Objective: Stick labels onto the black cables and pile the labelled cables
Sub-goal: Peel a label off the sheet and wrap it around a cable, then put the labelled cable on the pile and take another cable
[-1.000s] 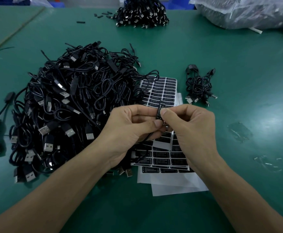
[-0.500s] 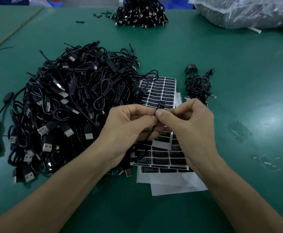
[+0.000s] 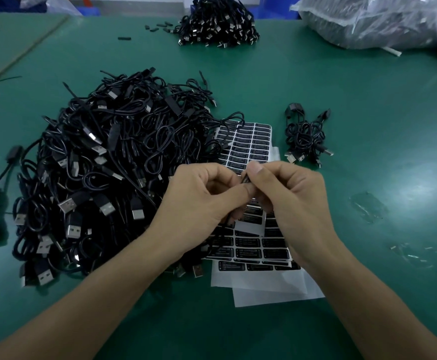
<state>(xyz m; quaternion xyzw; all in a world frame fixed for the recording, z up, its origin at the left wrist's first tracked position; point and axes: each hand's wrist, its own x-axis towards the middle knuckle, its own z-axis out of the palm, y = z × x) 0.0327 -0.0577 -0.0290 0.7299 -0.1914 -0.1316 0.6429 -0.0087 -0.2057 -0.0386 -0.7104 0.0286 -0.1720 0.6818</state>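
Head view of a green desk [image 3: 368,105]. Centre: the left hand [image 3: 202,201] and right hand [image 3: 290,198] meet fingertip to fingertip above the label sheets [image 3: 250,144]. Both hands have their fingers curled and thumbs pressed in, pinching between them a short black section of one cable [image 3: 246,179]. The rest of that cable drops out of sight behind the fingers of the left hand. Whether a label already sits on the pinched section cannot be told, since the fingers cover it. The label sheets, printed with rows of black labels, lie flat on the desk under the hands. They are stacked over white backing paper [image 3: 264,287], whose edge shows nearer the person. Left: a large heap [image 3: 113,172] of tangled black cables with USB plugs, its right edge overlapping the label sheets. Right: a small pile [image 3: 304,137] of black cables, just beside the far right corner of the sheets and apart from the large heap. Far edge: a further heap of cables [image 3: 217,24] and a clear plastic bag [image 3: 373,19]. Right of the hands, scraps of clear film [image 3: 368,207] lie on the desk.
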